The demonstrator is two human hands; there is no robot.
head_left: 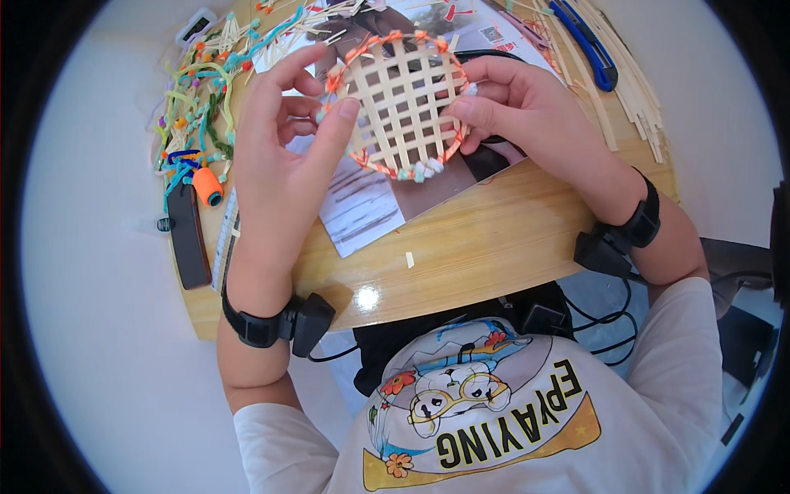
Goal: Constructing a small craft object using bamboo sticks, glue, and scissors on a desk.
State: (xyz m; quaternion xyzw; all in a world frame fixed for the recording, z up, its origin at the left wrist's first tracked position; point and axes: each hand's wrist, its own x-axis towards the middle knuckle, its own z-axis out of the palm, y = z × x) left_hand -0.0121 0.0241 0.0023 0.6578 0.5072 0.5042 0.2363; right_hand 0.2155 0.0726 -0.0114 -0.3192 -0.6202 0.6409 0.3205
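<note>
A round woven piece of pale flat strips [401, 105] is held up above the table between my two hands. Orange ribbon or cord wraps its rim, with small white and pale green bits along the lower edge and sides. My left hand [300, 115] grips its left edge, thumb on the near face and the other fingers curled behind. At the right edge, my right hand [506, 107] pinches the rim between thumb and fingers. Below the weave lies a printed sheet or magazine [362, 210] with pictures on it.
Colourful cords and beads [193, 107] are heaped at the far left, near an orange thread spool [207, 186], a dark oblong case [189, 239] and a ruler [224, 239]. A blue utility knife [586, 43] lies at the far right beside loose pale strips [632, 86]. One small strip scrap [409, 260] rests near the front edge.
</note>
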